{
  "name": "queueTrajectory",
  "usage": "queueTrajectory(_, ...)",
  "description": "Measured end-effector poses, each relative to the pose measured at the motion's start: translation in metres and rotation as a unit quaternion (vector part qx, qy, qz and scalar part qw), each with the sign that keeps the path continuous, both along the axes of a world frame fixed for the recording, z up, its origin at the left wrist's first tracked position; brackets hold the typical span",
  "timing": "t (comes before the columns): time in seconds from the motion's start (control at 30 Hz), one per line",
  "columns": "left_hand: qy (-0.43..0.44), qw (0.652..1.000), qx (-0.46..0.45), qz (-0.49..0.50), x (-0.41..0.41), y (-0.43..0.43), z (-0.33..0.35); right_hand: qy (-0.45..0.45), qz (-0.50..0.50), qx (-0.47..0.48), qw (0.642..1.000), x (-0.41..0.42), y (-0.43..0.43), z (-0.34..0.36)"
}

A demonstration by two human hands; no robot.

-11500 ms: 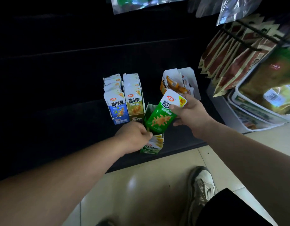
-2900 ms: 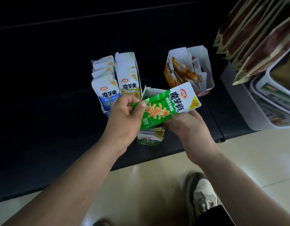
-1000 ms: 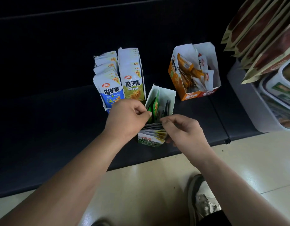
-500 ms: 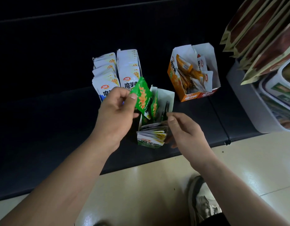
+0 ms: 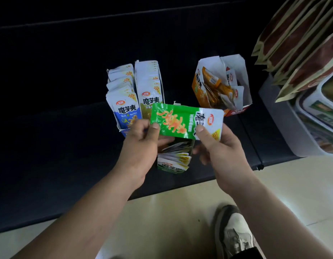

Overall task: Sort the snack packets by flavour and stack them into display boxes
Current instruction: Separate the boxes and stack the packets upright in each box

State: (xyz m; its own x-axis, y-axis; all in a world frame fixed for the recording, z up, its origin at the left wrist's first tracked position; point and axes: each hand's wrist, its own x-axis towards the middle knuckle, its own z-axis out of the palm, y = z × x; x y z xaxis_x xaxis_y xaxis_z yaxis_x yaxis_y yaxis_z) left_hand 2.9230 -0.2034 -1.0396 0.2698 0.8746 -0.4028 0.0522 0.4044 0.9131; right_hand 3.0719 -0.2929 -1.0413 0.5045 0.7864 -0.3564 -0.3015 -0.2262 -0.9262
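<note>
Head view: where's the green packet?
> Mid-air, over the green display box on the dark shelf. Left hand pinches its green end, right hand pinches the white end. Both sets of fingers are clamped on it.

Axis?
> Long axis lies left-right, face up. Box sits directly below, between the hands; its packets look stacked on end. I'd say it needs tipping upright before it drops in. Either hand equally near.
</note>
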Motion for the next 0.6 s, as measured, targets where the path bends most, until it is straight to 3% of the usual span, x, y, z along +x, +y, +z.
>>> queueTrajectory(0.2,0.088,0.989,0.064,-0.101,-0.009,-0.009,-0.005,-0.027,-0.061,0.074,0.995,0.001,0.003,0.018)
queueTrajectory(0.3,0.089,0.991,0.048,-0.085,-0.014,-0.015,-0.009,-0.096,-0.082,0.095,0.987,0.009,0.006,0.028)
queueTrajectory(0.43,0.076,0.993,0.054,-0.072,-0.014,-0.019,-0.01,-0.188,-0.013,0.063,0.98,0.004,0.002,0.021)
queueTrajectory(0.6,0.08,0.993,0.07,-0.042,-0.013,-0.021,-0.014,-0.206,-0.012,0.059,0.977,0.001,-0.004,0.019)
